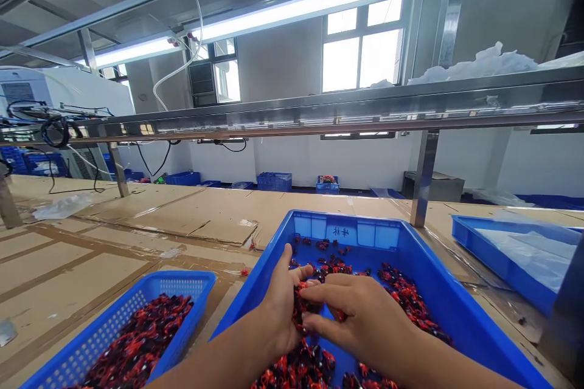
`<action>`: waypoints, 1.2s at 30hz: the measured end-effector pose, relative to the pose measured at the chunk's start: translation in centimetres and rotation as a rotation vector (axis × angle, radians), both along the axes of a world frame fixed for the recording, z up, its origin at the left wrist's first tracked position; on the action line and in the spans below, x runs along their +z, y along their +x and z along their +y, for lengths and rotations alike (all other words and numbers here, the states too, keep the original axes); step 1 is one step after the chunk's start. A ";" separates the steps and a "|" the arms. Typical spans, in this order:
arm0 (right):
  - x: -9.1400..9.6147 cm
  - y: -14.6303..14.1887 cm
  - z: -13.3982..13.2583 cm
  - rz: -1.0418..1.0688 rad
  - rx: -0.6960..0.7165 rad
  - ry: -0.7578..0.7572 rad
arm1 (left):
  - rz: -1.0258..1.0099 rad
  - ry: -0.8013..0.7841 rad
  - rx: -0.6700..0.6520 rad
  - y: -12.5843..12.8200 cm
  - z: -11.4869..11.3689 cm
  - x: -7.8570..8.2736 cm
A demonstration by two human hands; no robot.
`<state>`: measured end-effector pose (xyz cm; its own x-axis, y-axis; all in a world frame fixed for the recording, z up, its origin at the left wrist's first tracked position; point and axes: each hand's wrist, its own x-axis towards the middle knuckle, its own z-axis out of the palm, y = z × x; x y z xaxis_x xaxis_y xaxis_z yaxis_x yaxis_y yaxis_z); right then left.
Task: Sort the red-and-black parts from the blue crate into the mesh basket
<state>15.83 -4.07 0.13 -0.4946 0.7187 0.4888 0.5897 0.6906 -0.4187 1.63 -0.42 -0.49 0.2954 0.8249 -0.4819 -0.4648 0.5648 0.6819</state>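
Both my hands are inside a large blue plastic bin (pixel 438 279) that holds many small red-and-black parts (pixel 406 298). My left hand (pixel 278 310) is cupped round a clump of these parts, thumb raised. My right hand (pixel 365 316) lies against it from the right, fingers curled onto the same clump. More of the parts lie under my wrists at the bin's near end (pixel 301 368).
A blue mesh basket (pixel 109 328) full of the same parts stands at the left. A shallow blue tray (pixel 502 255) with a white sheet sits at the right. Cardboard (pixel 137 225) covers the bench. A metal post (pixel 422 176) and overhead shelf rail stand behind the bin.
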 end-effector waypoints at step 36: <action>2.4 1.8 1.0 0.217 -0.259 -0.001 | -0.006 0.247 -0.235 0.3 -1.1 0.7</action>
